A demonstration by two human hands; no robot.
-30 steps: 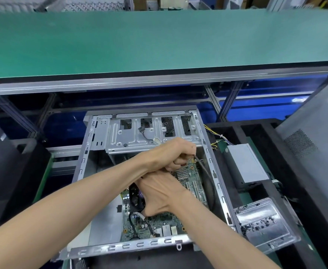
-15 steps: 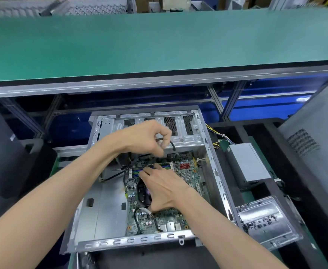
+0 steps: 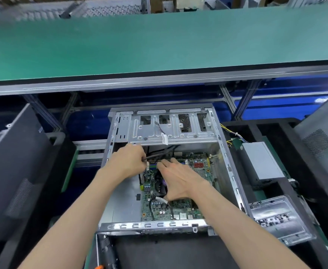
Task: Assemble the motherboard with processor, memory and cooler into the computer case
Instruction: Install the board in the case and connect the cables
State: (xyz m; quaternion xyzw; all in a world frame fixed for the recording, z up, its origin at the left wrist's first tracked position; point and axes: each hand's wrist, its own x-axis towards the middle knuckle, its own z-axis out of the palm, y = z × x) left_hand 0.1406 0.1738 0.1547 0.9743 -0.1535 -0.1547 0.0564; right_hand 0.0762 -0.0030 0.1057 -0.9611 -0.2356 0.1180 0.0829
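Note:
An open grey computer case (image 3: 229,171) lies flat in front of me with a green motherboard (image 3: 200,167) inside it. A black cooler (image 3: 160,184) sits on the board, partly hidden under my right hand. My left hand (image 3: 129,161) is pinched shut on a black cable (image 3: 159,155) at the board's far left corner, just below the drive cage (image 3: 171,129). My right hand (image 3: 180,179) lies flat on the board over the cooler, fingers stretched toward the cable's end near the memory slots.
A grey power supply (image 3: 262,162) with loose wires lies right of the case. A metal tray (image 3: 277,218) sits at the lower right. Dark side panels lean at left (image 3: 13,171) and right (image 3: 318,140). A green bench (image 3: 159,43) runs across the back. A screwdriver (image 3: 99,255) lies near the bottom edge.
My left hand has carried the black cable from the case's right side over to the board's far left corner. My right hand has spread flatter over the cooler.

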